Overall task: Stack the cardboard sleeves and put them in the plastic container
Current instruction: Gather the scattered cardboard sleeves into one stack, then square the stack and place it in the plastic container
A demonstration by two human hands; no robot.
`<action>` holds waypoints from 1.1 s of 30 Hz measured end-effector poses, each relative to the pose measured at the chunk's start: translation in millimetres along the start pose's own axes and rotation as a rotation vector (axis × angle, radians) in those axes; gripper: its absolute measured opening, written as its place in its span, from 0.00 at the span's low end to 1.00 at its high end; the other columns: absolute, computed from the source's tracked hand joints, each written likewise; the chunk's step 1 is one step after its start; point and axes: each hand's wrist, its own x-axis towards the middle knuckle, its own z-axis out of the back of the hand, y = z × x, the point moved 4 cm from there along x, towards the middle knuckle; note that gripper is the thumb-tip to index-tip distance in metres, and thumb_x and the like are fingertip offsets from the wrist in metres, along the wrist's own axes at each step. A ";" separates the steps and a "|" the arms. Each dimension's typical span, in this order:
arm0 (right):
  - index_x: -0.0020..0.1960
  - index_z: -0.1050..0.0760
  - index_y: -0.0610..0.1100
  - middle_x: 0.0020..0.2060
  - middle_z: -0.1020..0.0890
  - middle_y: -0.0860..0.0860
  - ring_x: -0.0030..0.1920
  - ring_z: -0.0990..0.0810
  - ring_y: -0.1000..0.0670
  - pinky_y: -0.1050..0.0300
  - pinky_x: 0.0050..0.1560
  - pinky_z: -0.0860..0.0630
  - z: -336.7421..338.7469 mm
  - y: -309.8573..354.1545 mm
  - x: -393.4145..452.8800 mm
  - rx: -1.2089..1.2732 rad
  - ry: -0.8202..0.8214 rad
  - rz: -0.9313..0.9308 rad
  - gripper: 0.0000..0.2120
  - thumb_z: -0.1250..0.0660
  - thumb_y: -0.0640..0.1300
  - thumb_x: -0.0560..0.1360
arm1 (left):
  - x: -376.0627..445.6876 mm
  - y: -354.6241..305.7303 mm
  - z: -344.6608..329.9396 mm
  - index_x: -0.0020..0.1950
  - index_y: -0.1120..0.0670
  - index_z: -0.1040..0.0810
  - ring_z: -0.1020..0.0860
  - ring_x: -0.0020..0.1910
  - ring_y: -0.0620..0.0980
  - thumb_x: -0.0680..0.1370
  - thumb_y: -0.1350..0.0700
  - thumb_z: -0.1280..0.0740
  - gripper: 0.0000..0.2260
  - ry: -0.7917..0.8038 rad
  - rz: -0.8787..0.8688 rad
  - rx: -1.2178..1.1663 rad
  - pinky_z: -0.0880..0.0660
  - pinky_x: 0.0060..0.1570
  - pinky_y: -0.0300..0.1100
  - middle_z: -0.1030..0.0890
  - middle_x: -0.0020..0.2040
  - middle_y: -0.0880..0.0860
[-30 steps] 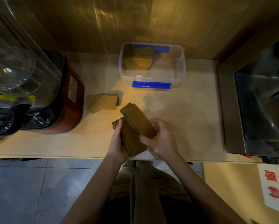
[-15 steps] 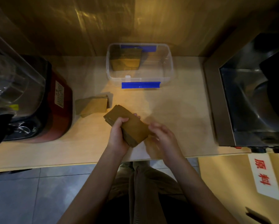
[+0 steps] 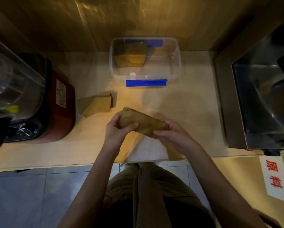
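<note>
While a smaller pile (image 3: 95,105) lies nearby, left hand (image 3: 115,129) and right hand (image 3: 171,137) clamp the sleeve stack (image 3: 142,124) (tilted).

blender (image 3: 14,89): cut off left | label (image 3: 61,93): text too small | held sleeves (image 3: 142,123): blurred

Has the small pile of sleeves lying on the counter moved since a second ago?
No. The loose pile keeps its spot beside the red appliance, down-left of the plastic container; only the camera shifted.
</note>
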 end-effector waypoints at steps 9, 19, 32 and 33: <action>0.54 0.24 0.42 0.50 0.21 0.50 0.54 0.23 0.51 0.58 0.57 0.27 8.7 -9.0 29.3 -0.363 -0.325 0.281 0.15 0.35 0.30 0.70 | 24.4 36.8 -7.4 0.59 0.56 0.29 0.25 0.58 0.50 0.69 0.62 0.30 0.20 -0.037 -0.121 0.535 0.27 0.58 0.44 0.23 0.55 0.48; 0.59 0.27 0.44 0.53 0.21 0.50 0.56 0.23 0.51 0.63 0.56 0.26 8.3 -31.5 37.5 -0.276 -0.451 0.265 0.16 0.37 0.34 0.73 | 25.8 48.9 -11.7 0.68 0.53 0.34 0.26 0.62 0.50 0.73 0.62 0.34 0.24 -0.102 -0.035 0.419 0.28 0.62 0.51 0.25 0.60 0.51; 0.67 0.34 0.44 0.50 0.23 0.53 0.43 0.24 0.59 0.80 0.42 0.30 1.7 -23.8 35.8 -0.376 -0.392 0.277 0.18 0.43 0.36 0.77 | 23.2 46.4 -4.4 0.72 0.54 0.40 0.29 0.65 0.50 0.76 0.58 0.37 0.25 -0.178 -0.010 0.407 0.30 0.64 0.47 0.27 0.67 0.56; 0.66 0.33 0.44 0.50 0.22 0.52 0.43 0.24 0.59 0.79 0.42 0.30 -1.4 -21.1 36.4 -0.407 -0.376 0.290 0.17 0.43 0.36 0.77 | 23.7 44.1 0.7 0.71 0.54 0.39 0.28 0.65 0.50 0.76 0.58 0.37 0.24 -0.202 0.003 0.400 0.30 0.64 0.47 0.26 0.66 0.57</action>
